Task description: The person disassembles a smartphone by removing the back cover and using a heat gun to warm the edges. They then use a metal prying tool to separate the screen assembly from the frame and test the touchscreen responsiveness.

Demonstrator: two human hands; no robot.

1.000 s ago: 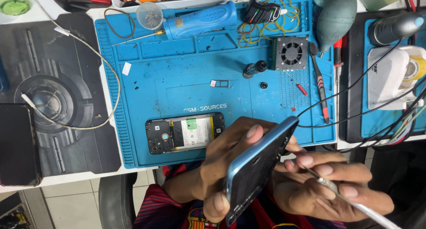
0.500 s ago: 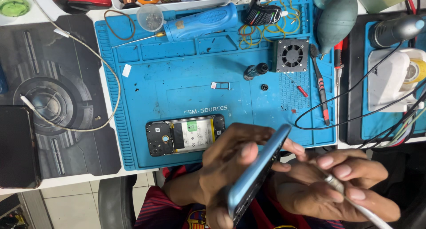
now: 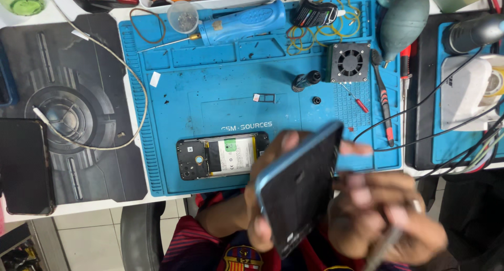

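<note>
The work mat is bright blue, with a lighter blue screwdriver and yellow rubber bands on it. The phone cover looks dark with a light blue edge, though it is blurred. The opened phone is black, its battery white. The shirt has red and dark blue stripes.

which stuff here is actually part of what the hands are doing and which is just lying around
In hand:
- blue phone back cover, in the left hand grip
- thin metal tool, in the right hand
- opened phone on the blue mat

Lying about:
- blue screwdriver
- small fan
- teal air blower
- dark phone at far left
</note>
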